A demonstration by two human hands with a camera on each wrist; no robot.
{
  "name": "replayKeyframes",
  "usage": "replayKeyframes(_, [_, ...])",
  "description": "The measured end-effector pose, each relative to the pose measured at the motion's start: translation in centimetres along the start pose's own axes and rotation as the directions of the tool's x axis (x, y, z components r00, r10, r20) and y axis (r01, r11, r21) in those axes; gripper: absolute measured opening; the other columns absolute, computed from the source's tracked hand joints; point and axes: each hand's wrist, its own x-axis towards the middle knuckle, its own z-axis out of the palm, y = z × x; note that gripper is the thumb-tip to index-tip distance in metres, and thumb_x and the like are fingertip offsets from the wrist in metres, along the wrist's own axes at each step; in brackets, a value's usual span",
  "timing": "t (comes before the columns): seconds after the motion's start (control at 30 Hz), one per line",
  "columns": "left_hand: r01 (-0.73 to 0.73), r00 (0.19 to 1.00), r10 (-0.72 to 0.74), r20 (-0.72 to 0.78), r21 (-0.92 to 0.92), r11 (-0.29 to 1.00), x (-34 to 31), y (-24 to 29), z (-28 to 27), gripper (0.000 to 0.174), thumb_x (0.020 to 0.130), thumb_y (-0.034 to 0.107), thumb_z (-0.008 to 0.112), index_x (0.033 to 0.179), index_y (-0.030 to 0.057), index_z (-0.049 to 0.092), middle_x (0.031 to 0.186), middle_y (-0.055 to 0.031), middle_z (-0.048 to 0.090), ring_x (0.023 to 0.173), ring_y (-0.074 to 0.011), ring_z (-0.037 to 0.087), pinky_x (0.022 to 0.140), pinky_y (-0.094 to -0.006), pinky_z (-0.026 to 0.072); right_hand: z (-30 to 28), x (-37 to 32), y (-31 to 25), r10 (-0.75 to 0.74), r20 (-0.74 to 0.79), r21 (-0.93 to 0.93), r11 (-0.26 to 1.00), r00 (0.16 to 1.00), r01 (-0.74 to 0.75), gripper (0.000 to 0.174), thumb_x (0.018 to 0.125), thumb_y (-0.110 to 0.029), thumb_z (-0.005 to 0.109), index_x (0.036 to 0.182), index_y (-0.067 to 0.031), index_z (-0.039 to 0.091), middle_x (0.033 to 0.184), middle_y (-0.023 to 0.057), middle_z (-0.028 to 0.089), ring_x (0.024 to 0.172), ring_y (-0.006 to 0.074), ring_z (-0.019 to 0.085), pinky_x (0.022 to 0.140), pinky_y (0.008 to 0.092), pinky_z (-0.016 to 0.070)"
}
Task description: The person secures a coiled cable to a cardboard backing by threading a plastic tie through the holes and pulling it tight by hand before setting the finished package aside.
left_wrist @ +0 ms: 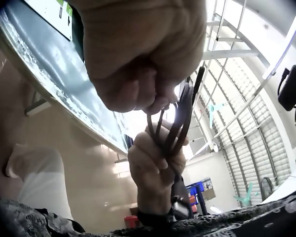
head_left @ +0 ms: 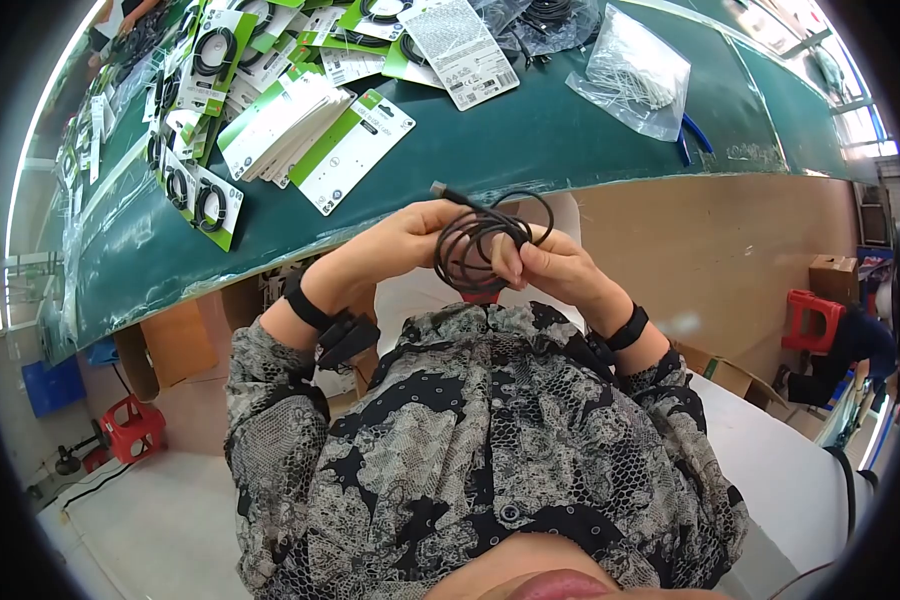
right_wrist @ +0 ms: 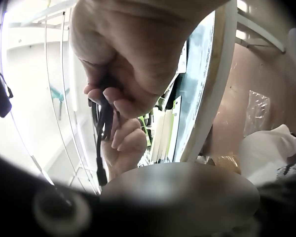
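A black cable [head_left: 475,245] is wound into a loose coil and held up between both hands, in front of the table's near edge. My left hand [head_left: 415,238] grips the coil's left side. One plug [head_left: 438,188] of the cable sticks up above that hand. On the other side, my right hand [head_left: 560,265] pinches the loops between thumb and fingers, and a smaller loop rises over it. The left wrist view has the cable loops [left_wrist: 180,121] running between the two hands. In the right wrist view another cable end [right_wrist: 101,173] hangs down below the right fingers.
On the green table [head_left: 530,140] lie a fanned stack of white-and-green cards [head_left: 280,130], several carded black cables [head_left: 210,205], a bag of white ties [head_left: 635,75] and a blue-handled tool [head_left: 692,138]. Red stools [head_left: 805,318] stand on the floor; another person [head_left: 855,345] is at right.
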Motion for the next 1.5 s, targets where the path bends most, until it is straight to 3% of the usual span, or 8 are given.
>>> replayKeyframes(0.3, [-0.193,0.973,0.155,-0.169,-0.233,0.953,2.2,-4.3,0.8,0.032,0.094,0.017,0.054,0.123,0.0031,0.050,0.084,-0.0003,0.059,0.066,-0.0071,0.054,0.057,-0.0200,0.0442,0.0,2.5,0.8,-0.244,-0.243,0.234,0.924,0.939,0.301,0.025,0.098,-0.031,0.046,0.088,-0.0083,0.047,0.087,0.0028,0.048,0.065,0.0112,0.041,0.064,0.0244,0.0377])
replayKeyframes(0.53, [-0.153,0.987,0.103,-0.122,-0.530,0.834,1.9,-5.4,1.1,0.027,0.092,0.008,0.051,0.118,0.0021,0.051,0.083,-0.0035,0.060,0.065,-0.0087,0.055,0.057,-0.0222,0.0450,-1.3,1.6,0.1,0.082,-0.274,0.102,0.993,0.958,-0.056,0.015,0.096,-0.020,0.049,0.101,-0.0056,0.050,0.093,0.0040,0.057,0.059,0.0081,0.043,0.054,0.0219,0.0380])
replayKeyframes(0.63, [-0.276,0.830,0.227,-0.510,-0.022,0.961,3.6,-6.1,1.9,0.018,0.094,0.014,0.050,0.110,0.0046,0.049,0.081,-0.0017,0.058,0.055,-0.0060,0.049,0.047,-0.0190,0.0364,-1.4,1.8,0.6,0.191,-0.371,-0.093,0.966,0.909,-0.242,0.020,0.094,-0.013,0.052,0.111,-0.0037,0.050,0.093,0.0049,0.060,0.058,0.0072,0.045,0.052,0.0226,0.0403])
replayKeyframes(0.8, [-0.234,0.752,0.486,-0.444,0.510,0.828,4.5,-5.7,1.7,0.015,0.095,0.011,0.049,0.108,0.0038,0.048,0.075,-0.0017,0.056,0.049,-0.0068,0.047,0.045,-0.0207,0.0381,-0.3,2.8,1.6,-0.455,-0.547,-0.800,0.532,0.703,-0.279,0.039,0.085,-0.003,0.060,0.122,-0.0027,0.050,0.089,0.0078,0.062,0.065,0.0156,0.056,0.061,0.0294,0.0481])
replayKeyframes(0.9, [0.002,0.956,0.012,-0.292,0.050,0.999,3.7,-4.9,0.9,0.021,0.093,0.013,0.054,0.110,0.0023,0.048,0.077,-0.0018,0.059,0.056,-0.0058,0.051,0.048,-0.0206,0.0421,0.3,2.9,0.1,-0.569,-0.501,-0.865,0.320,0.652,-0.387,0.047,0.078,-0.001,0.064,0.123,-0.0040,0.051,0.090,0.0095,0.061,0.076,0.0211,0.061,0.072,0.0331,0.0503])
replayKeyframes(1.0, [0.011,0.979,-0.026,-0.200,-0.077,0.997,3.7,-4.5,0.8,0.020,0.094,0.016,0.054,0.109,0.0033,0.048,0.078,-0.0019,0.059,0.053,-0.0054,0.049,0.046,-0.0202,0.0411,-0.5,2.6,-0.9,-0.605,-0.065,-0.931,-0.250,0.794,-0.267,0.043,0.073,-0.005,0.066,0.115,-0.0096,0.056,0.092,0.0090,0.061,0.089,0.0256,0.060,0.080,0.0377,0.0465])
replayKeyframes(1.13, [-0.014,0.992,-0.013,-0.125,-0.216,0.976,4.1,-5.1,0.6,0.021,0.096,0.020,0.053,0.109,0.0047,0.049,0.077,-0.0012,0.056,0.050,-0.0049,0.045,0.046,-0.0197,0.0400,-2.2,2.8,-1.1,-0.513,0.208,-0.937,-0.348,0.833,0.020,0.025,0.072,-0.007,0.066,0.097,-0.0081,0.063,0.082,0.0065,0.058,0.088,0.0259,0.056,0.089,0.0399,0.0420])
replayKeyframes(1.5, [0.020,0.995,-0.046,-0.088,-0.281,0.959,3.7,-4.8,1.2,0.022,0.096,0.020,0.054,0.110,0.0045,0.048,0.075,0.0008,0.050,0.050,-0.0048,0.042,0.045,-0.0197,0.0387,-2.2,3.4,-0.9,-0.456,0.010,-0.928,-0.336,0.890,-0.162,0.013,0.075,-0.009,0.065,0.070,-0.0066,0.054,0.072,0.0074,0.052,0.075,0.0265,0.055,0.089,0.0407,0.0411])
